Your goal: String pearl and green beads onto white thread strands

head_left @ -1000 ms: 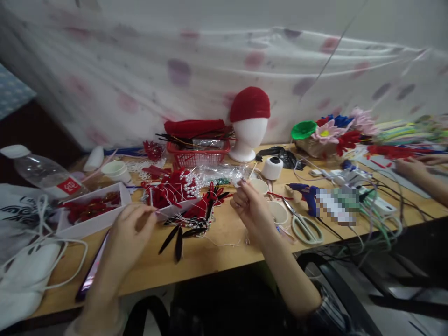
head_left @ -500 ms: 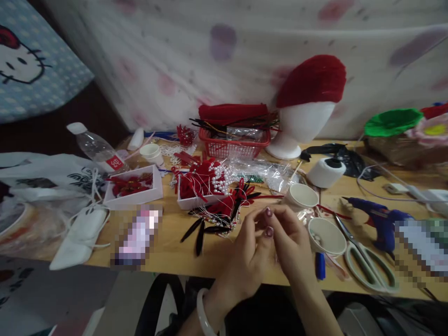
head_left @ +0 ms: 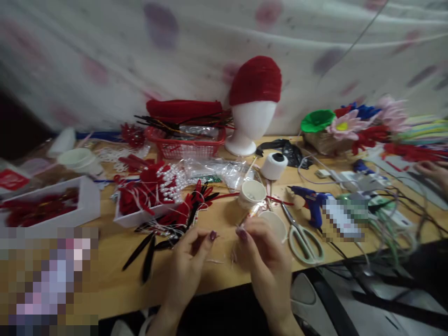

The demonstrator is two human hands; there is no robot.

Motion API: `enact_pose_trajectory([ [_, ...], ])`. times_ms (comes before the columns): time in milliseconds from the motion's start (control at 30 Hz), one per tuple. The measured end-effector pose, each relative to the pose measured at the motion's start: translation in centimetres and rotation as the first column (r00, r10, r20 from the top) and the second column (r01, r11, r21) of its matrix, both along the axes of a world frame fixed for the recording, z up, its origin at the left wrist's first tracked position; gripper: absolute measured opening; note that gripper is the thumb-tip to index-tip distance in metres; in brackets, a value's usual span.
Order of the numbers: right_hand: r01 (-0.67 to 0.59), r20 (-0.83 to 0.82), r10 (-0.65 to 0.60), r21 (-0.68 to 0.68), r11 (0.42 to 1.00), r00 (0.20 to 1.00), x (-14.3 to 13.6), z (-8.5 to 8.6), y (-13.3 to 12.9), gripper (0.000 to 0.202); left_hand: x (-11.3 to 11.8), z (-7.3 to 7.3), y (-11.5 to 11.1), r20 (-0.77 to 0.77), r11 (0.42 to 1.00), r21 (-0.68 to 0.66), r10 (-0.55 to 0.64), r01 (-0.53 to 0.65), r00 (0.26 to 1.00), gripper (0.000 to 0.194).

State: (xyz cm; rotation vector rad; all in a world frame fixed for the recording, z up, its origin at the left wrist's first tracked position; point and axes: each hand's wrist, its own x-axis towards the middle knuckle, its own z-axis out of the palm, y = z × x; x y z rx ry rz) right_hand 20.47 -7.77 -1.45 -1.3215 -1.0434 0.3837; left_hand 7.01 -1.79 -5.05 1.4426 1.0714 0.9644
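Both hands are over the front of the wooden table, a short gap between them. My left hand [head_left: 189, 266] has thumb and forefinger pinched together; whatever is in the pinch is too small to make out. My right hand [head_left: 268, 261] is closed in a pinch too, with a tiny pale bit at its fingertips that I cannot name. Behind the right hand sits a pale paper cup [head_left: 278, 225], partly covered by the fingers. Another cup [head_left: 252, 192] stands farther back. Left of my left hand lies a bundle of red and black fuzzy strips [head_left: 191, 207] with white threads.
Scissors [head_left: 304, 240] and a blue glue gun [head_left: 311, 203] lie on the right. Farther back are a thread spool [head_left: 275, 167], a white foam head [head_left: 252, 121] in a red cap and a red basket [head_left: 189, 147]. Another person's hand [head_left: 434, 172] is at far right.
My hands, close together before, have moved apart, the left one going leftward. The view has turned right, bringing more flowers, cables and another person's hand into sight.
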Motion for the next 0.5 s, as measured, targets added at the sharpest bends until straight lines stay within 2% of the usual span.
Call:
enact_pose_trajectory([
  [33, 0.087, 0.073, -0.092, 0.062, 0.994, 0.993, 1.0, 0.1, -1.1, 0.011, -0.1, -0.6, 0.0, -0.069, 0.997, 0.07, -0.009, 0.014, 0.998, 0.033],
  [67, 0.219, 0.134, -0.237, 0.136, 0.966, 0.962, 2.3, 0.1, -2.2, 0.011, -0.2, -1.2, 0.1, -0.143, 0.989, 0.144, -0.021, 0.042, 0.99, 0.03],
  [100, 0.408, 0.148, -0.448, 0.24, 0.881, 0.882, 4.1, -0.2, -3.2, 0.008, -0.4, -1.8, 0.1, -0.216, 0.974, 0.213, -0.029, 0.076, 0.976, 0.027],
  [133, 0.576, 0.137, -0.632, 0.299, 0.76, 0.763, 6.2, -0.5, -4.1, 0.005, -0.5, -2.5, 0.1, -0.284, 0.956, 0.269, -0.034, 0.113, 0.958, 0.025],
  [167, 0.714, 0.152, -0.748, 0.225, 0.663, 0.646, 8.4, -1.0, -4.8, 0.012, -0.7, -3.1, 0.2, -0.344, 0.936, 0.32, -0.031, 0.148, 0.938, 0.024],
  [200, 0.769, 0.217, -0.762, 0.069, 0.635, 0.61, 10.8, -1.6, -5.1, 0.024, -0.9, -3.8, 0.2, -0.394, 0.914, 0.367, -0.015, 0.173, 0.919, 0.024],
  [233, 0.764, 0.259, -0.734, -0.026, 0.644, 0.628, 13.2, -2.3, -5.2, 0.038, -1.1, -4.3, 0.2, -0.435, 0.891, 0.41, 0.002, 0.196, 0.901, 0.025],
  [333, 0.734, 0.382, -0.64, -0.19, 0.651, 0.667, 18.7, -4.1, -3.8, 0.065, -1.4, -5.4, 0.3, -0.502, 0.827, 0.499, 0.033, 0.258, 0.864, 0.032],
  [400, 0.729, 0.478, -0.573, -0.254, 0.636, 0.666, 20.9, -5.0, -2.0, 0.063, -1.4, -5.7, 0.3, -0.511, 0.808, 0.528, 0.055, 0.262, 0.858, 0.041],
  [500, 0.726, 0.567, -0.49, -0.323, 0.607, 0.662, 22.5, -5.4, 0.4, 0.048, -1.2, -5.7, 0.2, -0.524, 0.808, 0.543, 0.113, 0.229, 0.844, 0.048],
])
